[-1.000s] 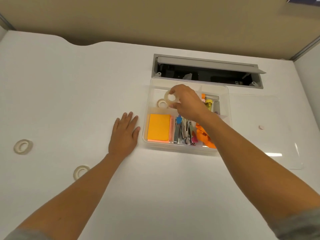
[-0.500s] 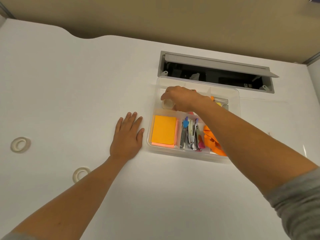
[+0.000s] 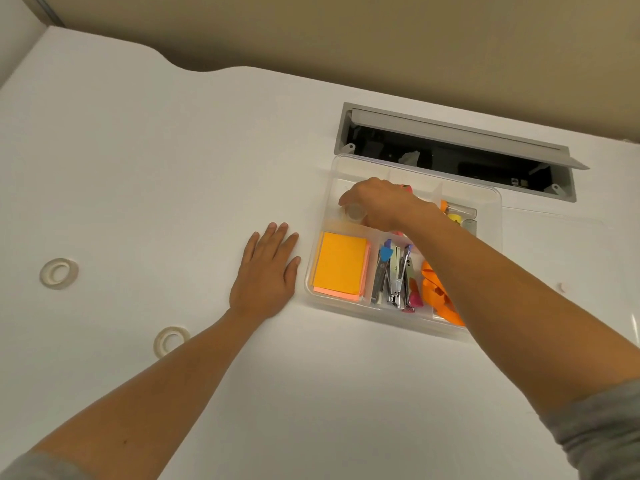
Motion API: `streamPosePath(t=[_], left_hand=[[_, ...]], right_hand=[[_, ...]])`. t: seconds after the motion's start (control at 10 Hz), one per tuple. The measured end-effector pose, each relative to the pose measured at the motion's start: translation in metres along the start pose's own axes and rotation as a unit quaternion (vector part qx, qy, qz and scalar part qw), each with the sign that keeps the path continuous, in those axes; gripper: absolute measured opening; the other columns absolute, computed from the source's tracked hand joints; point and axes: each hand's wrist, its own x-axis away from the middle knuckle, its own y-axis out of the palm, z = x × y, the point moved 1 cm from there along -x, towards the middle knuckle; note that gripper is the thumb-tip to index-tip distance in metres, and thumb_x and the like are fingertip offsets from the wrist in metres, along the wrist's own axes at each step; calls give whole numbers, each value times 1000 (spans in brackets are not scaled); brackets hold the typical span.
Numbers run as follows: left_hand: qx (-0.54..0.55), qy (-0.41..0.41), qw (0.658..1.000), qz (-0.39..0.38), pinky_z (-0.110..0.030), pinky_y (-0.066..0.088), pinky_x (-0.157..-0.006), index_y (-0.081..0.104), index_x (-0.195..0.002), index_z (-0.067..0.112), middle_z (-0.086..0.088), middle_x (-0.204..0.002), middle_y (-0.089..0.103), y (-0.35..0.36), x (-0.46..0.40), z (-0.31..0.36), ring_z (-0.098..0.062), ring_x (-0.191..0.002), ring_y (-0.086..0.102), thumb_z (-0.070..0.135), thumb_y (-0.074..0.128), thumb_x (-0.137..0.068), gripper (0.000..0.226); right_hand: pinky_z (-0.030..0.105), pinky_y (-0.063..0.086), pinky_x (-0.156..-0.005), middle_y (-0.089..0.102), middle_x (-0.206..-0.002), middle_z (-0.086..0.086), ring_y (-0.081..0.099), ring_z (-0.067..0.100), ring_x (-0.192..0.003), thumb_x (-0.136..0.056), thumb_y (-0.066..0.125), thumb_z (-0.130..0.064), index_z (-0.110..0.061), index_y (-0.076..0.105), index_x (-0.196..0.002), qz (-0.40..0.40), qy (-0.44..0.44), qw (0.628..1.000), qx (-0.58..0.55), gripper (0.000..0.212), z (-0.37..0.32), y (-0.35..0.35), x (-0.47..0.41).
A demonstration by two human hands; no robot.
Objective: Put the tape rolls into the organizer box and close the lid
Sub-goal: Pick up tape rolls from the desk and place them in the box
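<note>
A clear organizer box sits open on the white desk. My right hand reaches into its back left compartment, fingers curled down on a clear tape roll there. My left hand lies flat on the desk, fingers apart, just left of the box. Two more tape rolls lie on the desk: one tape roll far left, another tape roll beside my left forearm. The clear lid lies flat to the right of the box.
The box's front compartments hold orange sticky notes, staplers and an orange strap. An open cable hatch gapes in the desk just behind the box. A beige partition wall rises behind the desk.
My right hand has lowered the tape roll from above the box down into the back left compartment. My left hand has stayed flat on the desk.
</note>
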Motion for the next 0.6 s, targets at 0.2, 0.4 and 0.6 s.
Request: streamPosePath(t=[0.2,0.4,0.6], left_hand=[[-2,-1,1000,-5,-45,17,-119,41,-143,15,-8,-153,37,0,0,0,-24,-145,25,35,29,-100,49],[4,-2,1000,-3,-45,18,-119,42,-142,15,-7,-152,37,0,0,1,-24,-145,26,35,30,-100,48],[3,-3,1000,-3,-45,17,-119,42,-143,15,-7,-153,36,0,0,0,-23,-145,25,35,30,-100,48]], right_hand=[[32,40,-89,54,-133,11,52,31,-117,-86,62,-7,-17,54,-130,-12,-1,999,-31,46,2,0,-2],[33,42,-91,56,-130,10,52,29,-114,-83,67,-8,-18,55,-128,-20,-3,999,-37,47,3,1,-7],[29,38,-82,55,-127,11,52,29,-110,-81,68,-6,-17,52,-128,-21,-8,999,-26,50,3,3,-8]])
